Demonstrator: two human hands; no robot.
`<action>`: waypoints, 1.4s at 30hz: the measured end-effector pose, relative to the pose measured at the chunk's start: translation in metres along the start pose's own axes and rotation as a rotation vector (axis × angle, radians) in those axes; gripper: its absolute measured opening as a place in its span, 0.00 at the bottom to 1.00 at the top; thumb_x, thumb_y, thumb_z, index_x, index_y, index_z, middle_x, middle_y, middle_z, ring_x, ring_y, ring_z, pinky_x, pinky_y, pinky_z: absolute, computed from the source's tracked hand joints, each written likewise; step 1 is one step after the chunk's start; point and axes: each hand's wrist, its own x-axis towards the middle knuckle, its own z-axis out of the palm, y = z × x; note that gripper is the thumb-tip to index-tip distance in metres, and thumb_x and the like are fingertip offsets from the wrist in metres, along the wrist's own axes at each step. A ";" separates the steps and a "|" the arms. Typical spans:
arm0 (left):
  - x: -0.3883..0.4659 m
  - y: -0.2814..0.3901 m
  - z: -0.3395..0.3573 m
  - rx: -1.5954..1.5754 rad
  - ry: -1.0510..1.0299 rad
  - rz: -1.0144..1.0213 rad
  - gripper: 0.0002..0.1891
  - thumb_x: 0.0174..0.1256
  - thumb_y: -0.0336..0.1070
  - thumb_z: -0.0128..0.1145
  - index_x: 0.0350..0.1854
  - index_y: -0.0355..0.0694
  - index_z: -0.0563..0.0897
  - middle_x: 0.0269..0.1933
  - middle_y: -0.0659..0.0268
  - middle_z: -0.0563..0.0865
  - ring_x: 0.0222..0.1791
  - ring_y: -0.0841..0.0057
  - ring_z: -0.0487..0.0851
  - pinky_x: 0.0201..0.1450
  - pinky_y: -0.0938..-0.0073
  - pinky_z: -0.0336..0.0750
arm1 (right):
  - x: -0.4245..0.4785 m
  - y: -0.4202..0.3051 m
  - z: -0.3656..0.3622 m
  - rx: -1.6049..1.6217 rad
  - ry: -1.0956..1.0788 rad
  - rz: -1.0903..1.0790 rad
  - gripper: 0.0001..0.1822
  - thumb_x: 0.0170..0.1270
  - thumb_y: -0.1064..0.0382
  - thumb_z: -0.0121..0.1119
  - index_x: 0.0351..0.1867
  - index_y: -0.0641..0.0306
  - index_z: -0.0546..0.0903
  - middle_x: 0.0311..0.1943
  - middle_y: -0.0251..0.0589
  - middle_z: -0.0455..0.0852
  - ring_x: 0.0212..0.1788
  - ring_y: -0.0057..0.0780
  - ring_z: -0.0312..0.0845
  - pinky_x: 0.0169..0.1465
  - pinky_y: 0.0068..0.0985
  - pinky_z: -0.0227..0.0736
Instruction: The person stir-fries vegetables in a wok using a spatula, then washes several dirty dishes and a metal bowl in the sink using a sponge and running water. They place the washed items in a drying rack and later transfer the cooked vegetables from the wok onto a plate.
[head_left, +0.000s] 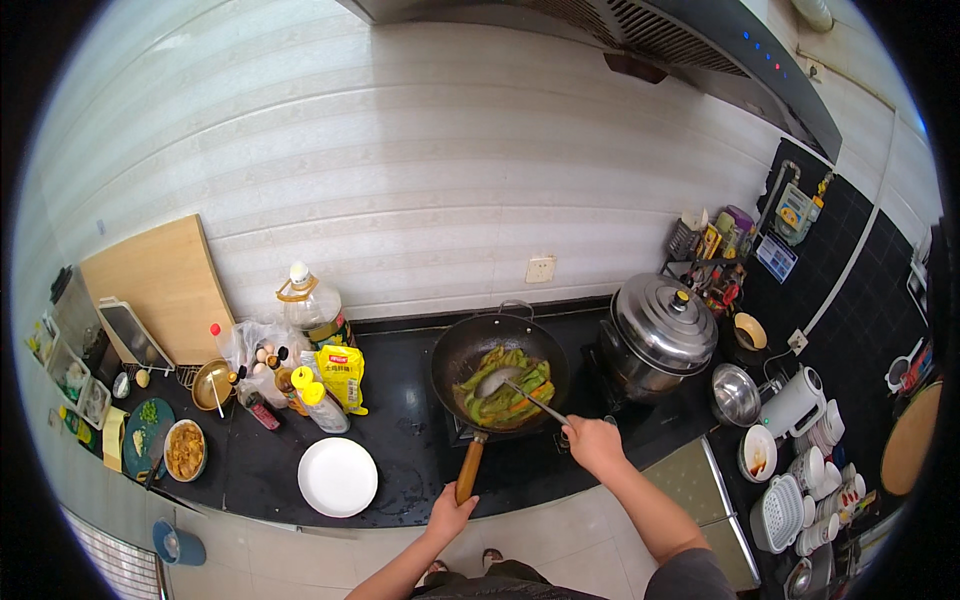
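A dark wok (450, 345) rests on the gas stove, with wilted green leafy vegetables (487, 409) and some orange strips in it. My left hand (450, 516) grips the wok's wooden handle (471, 466) at its lower end. In my right hand (596, 446) is the handle of a metal ladle (496, 381), whose bowl lies over the greens. A round white plate (337, 477) sits on the black counter (409, 480) to the left of the wok.
A large lidded steel pot (660, 330) stands right of the wok. To the left are seasoning bottles (324, 405), a yellow pouch (341, 375), an oil jug (311, 300) and a bowl of cut food (184, 450). Steel and white bowls (735, 394) crowd the right counter.
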 end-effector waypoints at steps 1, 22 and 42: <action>0.000 0.002 0.000 -0.001 -0.001 -0.003 0.26 0.54 0.41 0.60 0.52 0.29 0.70 0.40 0.44 0.80 0.43 0.51 0.79 0.46 0.66 0.72 | -0.007 0.000 0.003 0.005 0.006 0.002 0.10 0.59 0.56 0.52 0.29 0.59 0.77 0.19 0.49 0.79 0.24 0.48 0.77 0.27 0.41 0.71; -0.005 0.016 -0.003 0.011 0.027 -0.046 0.27 0.54 0.41 0.62 0.51 0.29 0.70 0.38 0.47 0.81 0.40 0.58 0.81 0.44 0.70 0.73 | -0.025 0.098 0.129 0.311 -0.060 0.451 0.16 0.51 0.53 0.64 0.36 0.62 0.80 0.28 0.38 0.84 0.34 0.36 0.80 0.39 0.30 0.74; -0.004 0.012 0.001 0.005 0.020 -0.126 0.25 0.53 0.39 0.62 0.50 0.29 0.71 0.37 0.49 0.81 0.38 0.63 0.81 0.42 0.72 0.73 | 0.039 0.143 0.201 -0.096 -0.204 0.209 0.29 0.51 0.37 0.56 0.33 0.65 0.80 0.34 0.46 0.83 0.39 0.40 0.79 0.39 0.31 0.74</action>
